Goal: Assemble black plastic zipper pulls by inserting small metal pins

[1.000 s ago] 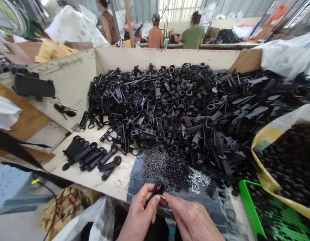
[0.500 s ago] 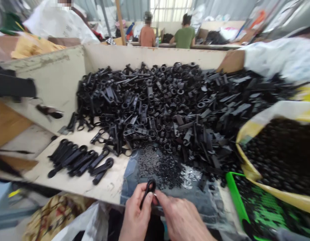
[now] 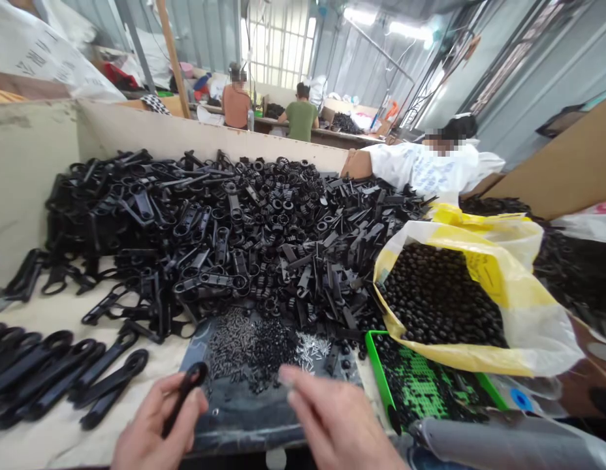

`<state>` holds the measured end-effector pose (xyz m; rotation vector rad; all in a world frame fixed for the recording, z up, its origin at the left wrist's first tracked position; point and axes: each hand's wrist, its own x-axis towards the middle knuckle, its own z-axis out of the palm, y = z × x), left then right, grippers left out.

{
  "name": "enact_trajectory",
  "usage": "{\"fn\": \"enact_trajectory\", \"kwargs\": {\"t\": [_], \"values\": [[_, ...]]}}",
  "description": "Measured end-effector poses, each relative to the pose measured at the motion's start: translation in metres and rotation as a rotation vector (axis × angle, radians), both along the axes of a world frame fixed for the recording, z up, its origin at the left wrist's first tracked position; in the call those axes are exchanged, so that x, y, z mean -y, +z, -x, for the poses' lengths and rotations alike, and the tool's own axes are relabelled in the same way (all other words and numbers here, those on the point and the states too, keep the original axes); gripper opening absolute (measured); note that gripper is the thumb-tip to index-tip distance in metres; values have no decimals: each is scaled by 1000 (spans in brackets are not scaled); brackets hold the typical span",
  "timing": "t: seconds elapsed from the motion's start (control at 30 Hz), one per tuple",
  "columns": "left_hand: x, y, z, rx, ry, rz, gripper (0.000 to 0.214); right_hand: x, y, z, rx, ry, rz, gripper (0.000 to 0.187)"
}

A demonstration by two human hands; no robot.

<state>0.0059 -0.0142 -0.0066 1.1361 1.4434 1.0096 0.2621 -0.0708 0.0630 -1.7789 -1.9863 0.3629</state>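
Three people [image 3: 300, 119] appear beyond, the left hand [image 3: 159, 421] clamping one black handle [image 3: 182, 398], right hand [image 3: 335, 411] fingers parted.

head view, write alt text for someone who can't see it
A left hand holds a black ring-ended part while the right hand is near small loose pieces. Beyond lies a heap of black parts, with an open bag and green tray at right.

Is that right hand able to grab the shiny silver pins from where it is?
Probably yes: the right hand is just on the near side of the silver pins, which lie loose and seemingly uncovered on the dark mat. The left hand, holding a black part, is off to the side.
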Motion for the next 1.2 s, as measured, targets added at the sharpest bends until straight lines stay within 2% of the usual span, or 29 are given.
{"fn": "enact_trajectory", "kwargs": {"t": [0.07,0.13,0.17,0.3,0.43,0.53,0.6,0.63,0.7,0.77,0.87,0.97,1.07,1.2], "values": [[-6,9,-2,159,92,95,62,-11,0,-14,-89,-257,-123,28],[-7,18,-11,291,126,206,63,-28,-5,-27,-5,-489,-207,34],[-6,22,-18,344,125,254,61,-37,-8,-33,69,-557,-236,34],[4,37,-47,507,39,317,50,-60,-23,-54,190,-597,-213,30],[10,40,-58,624,-95,358,50,-61,-26,-71,180,-562,-222,34],[12,38,-55,730,-106,443,39,-55,-18,-71,95,-538,-402,39],[12,37,-53,811,-97,505,34,-46,-11,-57,-62,-487,-528,34],[13,37,-53,846,-91,525,33,-40,-8,-46,-165,-433,-539,28],[14,38,-54,895,-86,545,31,-28,-6,-19,-362,-246,-421,15],[15,39,-55,937,-87,550,30,-19,-10,7,-465,-16,-327,17],[18,41,-57,1003,-72,572,27,-13,-22,32,-449,217,-387,26],[21,41,-57,1060,-44,595,30,-15,-32,40,-344,308,-510,31],[25,41,-58,1063,-11,601,33,-16,-40,41,-272,341,-584,34],[30,36,-64,1036,51,544,29,-13,-46,43,-229,268,-625,39]]}}
